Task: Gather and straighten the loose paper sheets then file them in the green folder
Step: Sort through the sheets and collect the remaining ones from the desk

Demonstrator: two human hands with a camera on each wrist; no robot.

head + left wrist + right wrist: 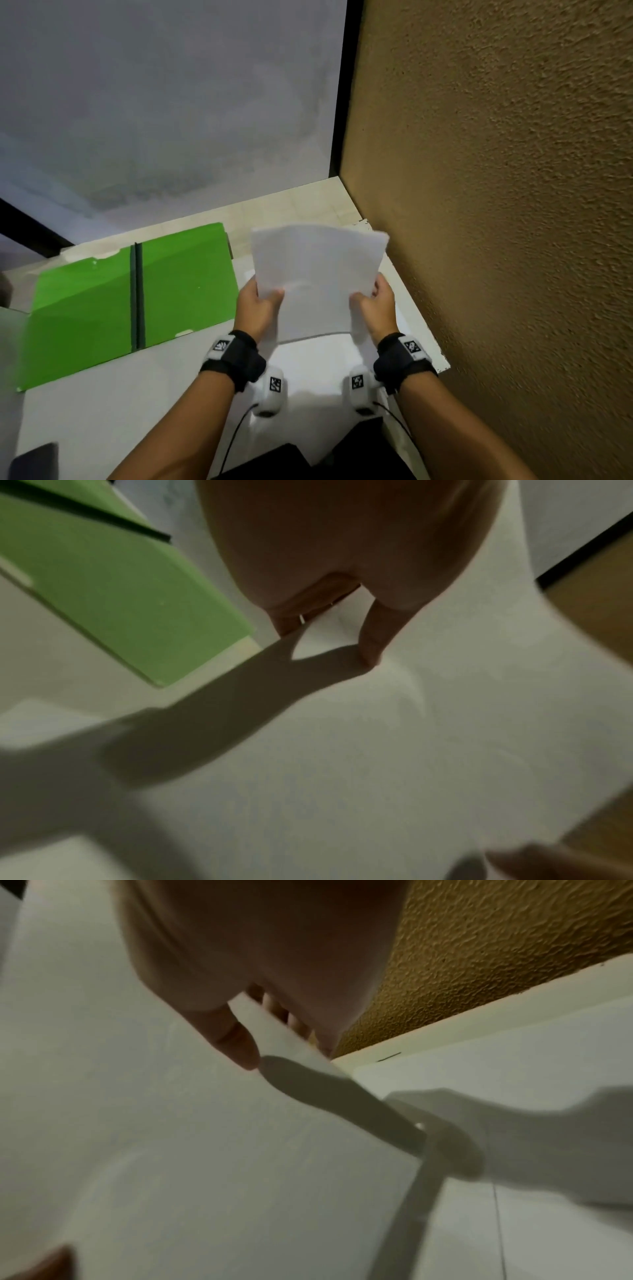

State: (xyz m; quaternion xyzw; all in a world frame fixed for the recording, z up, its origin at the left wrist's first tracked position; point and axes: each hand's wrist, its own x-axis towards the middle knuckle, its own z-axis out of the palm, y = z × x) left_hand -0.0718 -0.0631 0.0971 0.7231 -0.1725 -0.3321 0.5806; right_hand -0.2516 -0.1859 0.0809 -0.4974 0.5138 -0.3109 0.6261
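Observation:
A stack of white paper sheets (317, 274) is held up above the white table, bowed slightly. My left hand (260, 305) grips its left edge, thumb on top, and my right hand (373, 305) grips its right edge the same way. In the left wrist view the paper (394, 737) fills the frame under the left hand (329, 631). The right wrist view shows the right hand (270, 1039) pinching the sheets (205, 1150), fingers behind the edge. The green folder (113, 301) lies open and flat on the table to the left; its corner (120, 601) shows in the left wrist view.
A textured brown wall (496, 205) stands close on the right, along the table edge (424, 325). A dark object (34, 460) lies at the table's near left corner. A pale grey wall (171, 102) rises behind the table. Wrist camera cables (236, 435) hang below my forearms.

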